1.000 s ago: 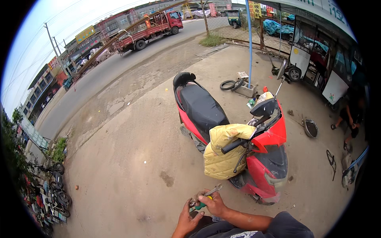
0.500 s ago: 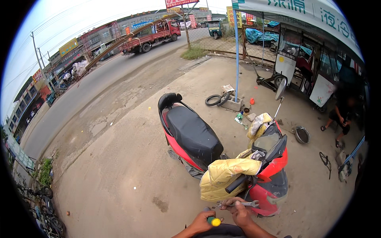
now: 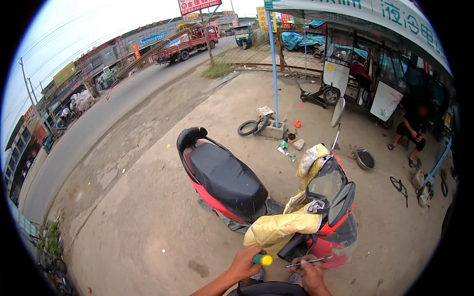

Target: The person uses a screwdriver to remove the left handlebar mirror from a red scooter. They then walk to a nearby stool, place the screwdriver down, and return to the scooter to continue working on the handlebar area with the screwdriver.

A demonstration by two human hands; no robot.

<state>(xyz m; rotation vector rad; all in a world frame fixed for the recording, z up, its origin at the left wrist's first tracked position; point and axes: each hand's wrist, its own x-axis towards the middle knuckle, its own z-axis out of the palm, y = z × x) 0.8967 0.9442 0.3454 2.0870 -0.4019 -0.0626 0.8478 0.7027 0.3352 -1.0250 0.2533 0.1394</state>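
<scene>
My left hand (image 3: 244, 262) is closed around a green-and-yellow handled tool (image 3: 262, 259), its yellow end turned to the right. To its right, my right hand (image 3: 310, 274) grips a metal wrench (image 3: 321, 259) held nearly crosswise. Both hands are low in the head view, beside the front of a red-and-black scooter (image 3: 222, 180). A yellow quilted apron (image 3: 276, 228) drapes over its handlebar area, with a black grip (image 3: 291, 245) showing below it near my hands. The scooter's round mirror (image 3: 338, 111) stands up on a metal stalk.
Tyres (image 3: 247, 127) lie by a pole's concrete block (image 3: 270, 129). A metal basin (image 3: 365, 159) and loose belt (image 3: 399, 187) are at right. A seated person (image 3: 412, 130) is beside a white enclosed tricycle (image 3: 335, 74) under a canopy. A red truck (image 3: 180, 52) is on the road.
My hands have moved apart and toward the scooter's front, the tools now held separately. The scooter sits lower-left in view as the camera moved nearer. The truck has moved along the road.
</scene>
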